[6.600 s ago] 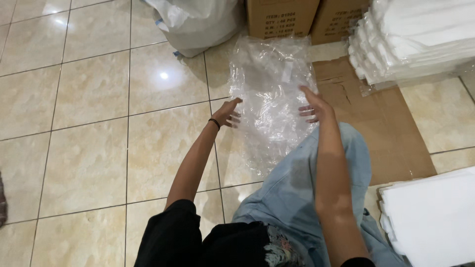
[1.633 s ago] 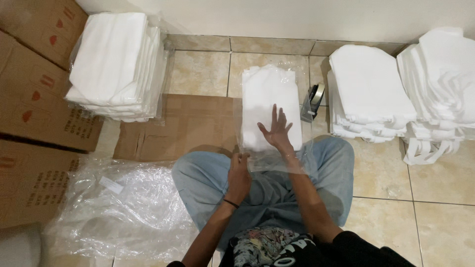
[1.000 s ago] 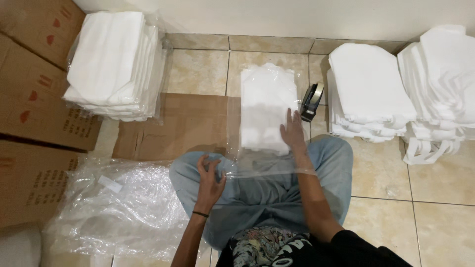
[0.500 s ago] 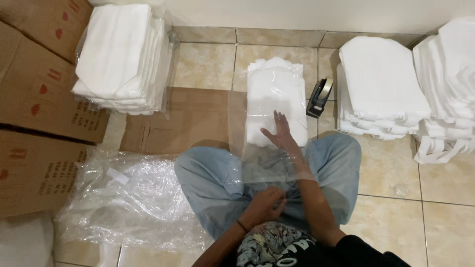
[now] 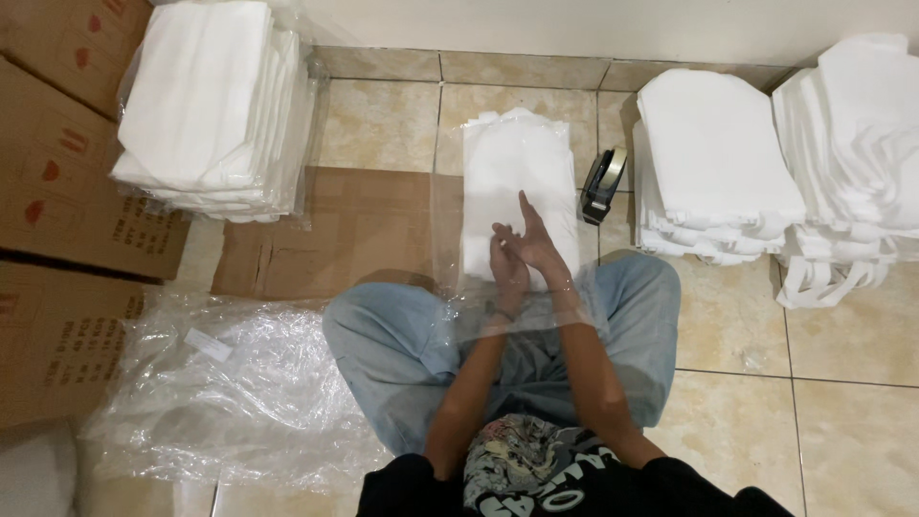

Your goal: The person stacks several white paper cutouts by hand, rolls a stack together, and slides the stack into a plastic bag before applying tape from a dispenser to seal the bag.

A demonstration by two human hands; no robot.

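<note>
The person sits cross-legged on the glossy beige tile floor (image 5: 747,325), in faded blue jeans, both forearms reaching forward over the knees. The left hand (image 5: 507,260) and right hand (image 5: 536,239) are side by side and touching, laid on the near end of a flat folded stack of white fabric (image 5: 517,182) that sits inside a thin clear plastic bag (image 5: 450,239). The right hand's fingers are stretched out flat, one pointing forward; the left hand's fingers are curled loosely against it. Whether either hand actually pinches the film I cannot tell. The bag's open end drapes back over the person's lap, shiny and slightly wrinkled.

The bagged stack lies on the tiles straight ahead of the knees, partly over the edge of a flattened brown cardboard sheet (image 5: 325,230). Just beside it, to the right, stands a dark tape dispenser (image 5: 603,182). Farther right are two soft piles of white cloth bags (image 5: 718,172). To the left, a tall wrapped pile of white fabric (image 5: 211,105), brown cartons (image 5: 57,191) and a crumpled heap of clear plastic (image 5: 239,383)
</note>
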